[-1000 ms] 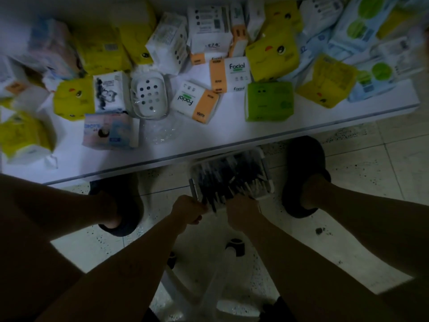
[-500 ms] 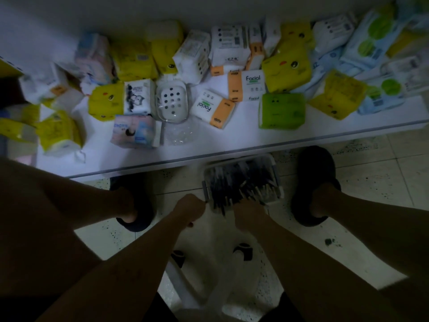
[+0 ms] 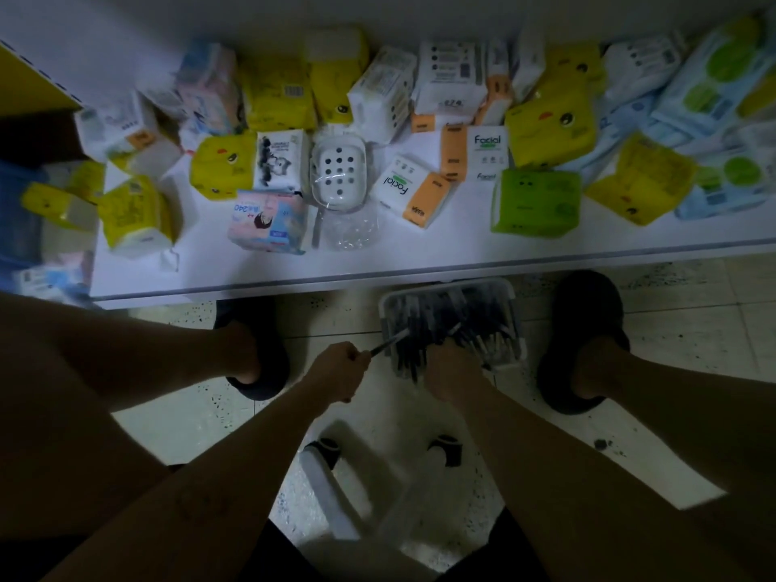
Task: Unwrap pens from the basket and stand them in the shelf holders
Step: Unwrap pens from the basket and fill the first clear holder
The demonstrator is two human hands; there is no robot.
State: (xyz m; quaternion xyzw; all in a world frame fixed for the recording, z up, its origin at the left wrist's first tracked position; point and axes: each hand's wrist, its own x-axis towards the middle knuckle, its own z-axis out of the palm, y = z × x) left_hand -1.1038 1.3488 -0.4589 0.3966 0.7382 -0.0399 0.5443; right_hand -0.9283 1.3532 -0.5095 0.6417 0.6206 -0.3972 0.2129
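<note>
A white basket full of dark wrapped pens stands on the tiled floor between my feet, just below the shelf edge. My left hand grips a dark pen whose tip points up and right toward the basket's left rim. At the basket's near edge my right hand reaches among the pens with fingers curled; what it grips is hidden. No pen holders are in view.
A low white shelf holds several tissue packs, wet-wipe packs, a white perforated soap dish and a clear wrapper. My dark slippers flank the basket. A white stool frame sits under my arms.
The camera view has shifted, so the shelf and basket sit lower and to the right in the frame. A pen now sticks out of my left fist toward the basket.
</note>
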